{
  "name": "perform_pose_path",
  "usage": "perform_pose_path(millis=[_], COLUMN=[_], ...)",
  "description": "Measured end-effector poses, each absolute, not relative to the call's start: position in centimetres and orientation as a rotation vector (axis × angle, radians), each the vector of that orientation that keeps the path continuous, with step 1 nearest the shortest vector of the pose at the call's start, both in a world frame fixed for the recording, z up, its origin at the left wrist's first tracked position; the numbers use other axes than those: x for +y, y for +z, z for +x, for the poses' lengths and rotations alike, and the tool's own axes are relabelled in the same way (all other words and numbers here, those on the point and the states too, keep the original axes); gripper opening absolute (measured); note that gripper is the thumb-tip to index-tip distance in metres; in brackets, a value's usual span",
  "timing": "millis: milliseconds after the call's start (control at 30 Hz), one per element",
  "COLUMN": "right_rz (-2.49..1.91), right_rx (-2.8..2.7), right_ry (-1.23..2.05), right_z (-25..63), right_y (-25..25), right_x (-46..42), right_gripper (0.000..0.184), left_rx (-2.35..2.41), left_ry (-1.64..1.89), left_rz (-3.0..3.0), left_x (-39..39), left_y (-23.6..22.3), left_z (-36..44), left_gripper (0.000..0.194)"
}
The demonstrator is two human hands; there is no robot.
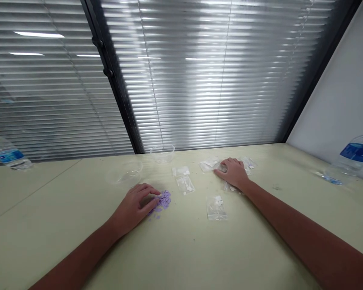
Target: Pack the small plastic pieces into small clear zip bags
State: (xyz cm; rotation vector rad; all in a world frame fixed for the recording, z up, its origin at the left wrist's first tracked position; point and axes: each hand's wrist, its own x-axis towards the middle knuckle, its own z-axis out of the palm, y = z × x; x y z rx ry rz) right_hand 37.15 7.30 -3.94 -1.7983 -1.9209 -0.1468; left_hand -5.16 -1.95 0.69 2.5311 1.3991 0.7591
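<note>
On the near side of the right hand [232, 173] lies a clear zip bag [217, 209] with white bits. The left hand [139, 203], thumb and fingers parted, meets the purple chips [165, 198]; light, small pinches should keep loose flakes from scattering. Well apart, the right hand covers clear plastic bags [210, 164]; whether it grips one, I cannot tell. Beyond each hand, outward, water bottles [355, 155] wear blue labels, their writing unreadable.
</note>
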Motion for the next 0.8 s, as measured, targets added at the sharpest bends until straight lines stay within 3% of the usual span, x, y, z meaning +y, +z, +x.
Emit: perform_pose_path(millis=[200,433,533,800], right_rz=[-1.484,-0.987,-0.807,-0.881], right_rx=[-1.824,-1.860,-2.050,-2.025], right_ry=[-0.057,0.527,0.634,0.744], right_z=[35.1,27.2,24.9,25.3], right_y=[-1.7,0.5,-0.2,-1.5], right_x=[5.7,-0.6,-2.5,-1.9], right_gripper=[0.036,0.037,0.036,0.038], left_rx=[1.412,1.378,1.378,1.420], left_ry=[0.678,0.649,0.685,0.816], left_rz=[2.571,2.647,2.662,2.560], left_x=[-1.8,-1.7,-1.8,-2.4], left_y=[0.5,0.5,0.5,1.3], left_z=[-5.3,-5.1,-5.0,-4.6], left_gripper=[0.025,0.021,0.019,0.022])
